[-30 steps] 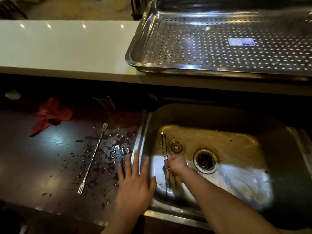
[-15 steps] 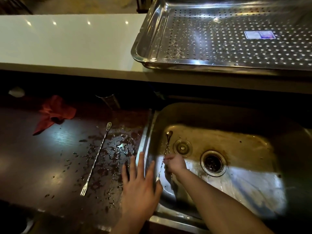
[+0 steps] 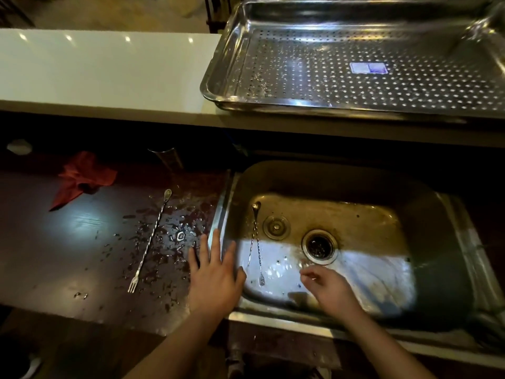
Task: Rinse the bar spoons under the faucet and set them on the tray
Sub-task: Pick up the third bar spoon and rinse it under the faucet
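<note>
Two twisted bar spoons (image 3: pixel 256 236) lie crossed on the floor of the steel sink (image 3: pixel 442 269), left of the drain. A third bar spoon with a fork end (image 3: pixel 153 236) lies on the wet dark counter to the left. My left hand (image 3: pixel 216 277) rests flat with fingers spread on the counter at the sink's left rim. My right hand (image 3: pixel 328 288) hovers inside the sink, right of the two spoons, fingers loosely curled and holding nothing. The perforated steel tray (image 3: pixel 218 77) sits on the raised white ledge behind the sink. No faucet is in view.
A red cloth (image 3: pixel 82 179) lies crumpled at the back of the dark counter. A metal cup (image 3: pixel 166 160) stands behind the counter spoon. The drain (image 3: pixel 318 246) and a small plug (image 3: pixel 276 227) are in the sink floor. Water drops cover the counter by the sink.
My right hand has let go of the spoons, which now lie in the sink, and has moved right and toward me. The left hand stays put.
</note>
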Tool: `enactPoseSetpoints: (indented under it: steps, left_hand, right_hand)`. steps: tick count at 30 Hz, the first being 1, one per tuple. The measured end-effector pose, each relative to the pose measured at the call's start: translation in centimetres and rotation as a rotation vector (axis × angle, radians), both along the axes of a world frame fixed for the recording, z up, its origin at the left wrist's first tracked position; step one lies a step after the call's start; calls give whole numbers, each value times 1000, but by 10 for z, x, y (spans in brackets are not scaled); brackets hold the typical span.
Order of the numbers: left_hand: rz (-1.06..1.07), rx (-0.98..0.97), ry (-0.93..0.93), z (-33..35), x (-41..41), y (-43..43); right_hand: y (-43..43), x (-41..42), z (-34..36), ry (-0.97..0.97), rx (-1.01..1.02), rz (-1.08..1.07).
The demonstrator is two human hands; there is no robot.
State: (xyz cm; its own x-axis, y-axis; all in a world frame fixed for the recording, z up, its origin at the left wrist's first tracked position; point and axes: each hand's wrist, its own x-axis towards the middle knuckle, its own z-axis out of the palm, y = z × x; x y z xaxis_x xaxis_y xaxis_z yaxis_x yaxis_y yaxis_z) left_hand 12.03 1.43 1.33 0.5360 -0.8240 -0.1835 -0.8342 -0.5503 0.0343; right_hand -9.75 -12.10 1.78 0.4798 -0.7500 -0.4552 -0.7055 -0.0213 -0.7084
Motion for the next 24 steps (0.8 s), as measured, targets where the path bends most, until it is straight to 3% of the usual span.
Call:
enactPoseSetpoints:
  steps: [5, 8, 18, 24]
  left_hand:
    - [6, -41, 6, -3, 1, 2]
    - [-4, -51, 17, -3, 1, 3]
    - [63, -311, 258, 15, 20, 17]
    - [71, -367, 238, 27, 45, 35]
  right_hand:
    - [9, -44, 1, 241, -313, 80]
    - [16, -52, -6, 353, -402, 107]
    - [18, -52, -12, 446, -461, 142]
    - [17, -50, -16, 427, -471, 127]
